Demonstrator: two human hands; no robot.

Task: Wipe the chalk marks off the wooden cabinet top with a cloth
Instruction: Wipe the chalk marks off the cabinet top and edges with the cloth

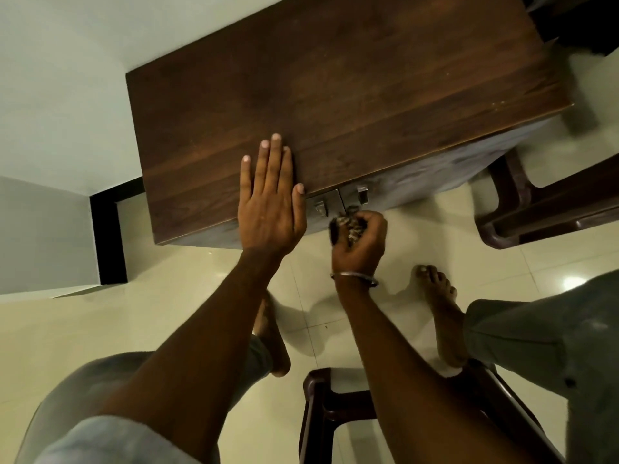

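Note:
The dark wooden cabinet top (351,88) fills the upper middle of the head view; I see only a few faint pale specks near its right front edge. My left hand (269,202) lies flat with straight fingers on the top's near edge. My right hand (360,242) is below the top, in front of the cabinet doors, its fingers curled around a bunched patterned cloth (346,227). A metal bangle sits on that wrist.
Two metal door handles (341,202) sit just under the front edge. A brown plastic stool (549,209) stands to the right; another stool (331,410) is under me. My bare feet rest on pale floor tiles (167,296). A wall stands to the left.

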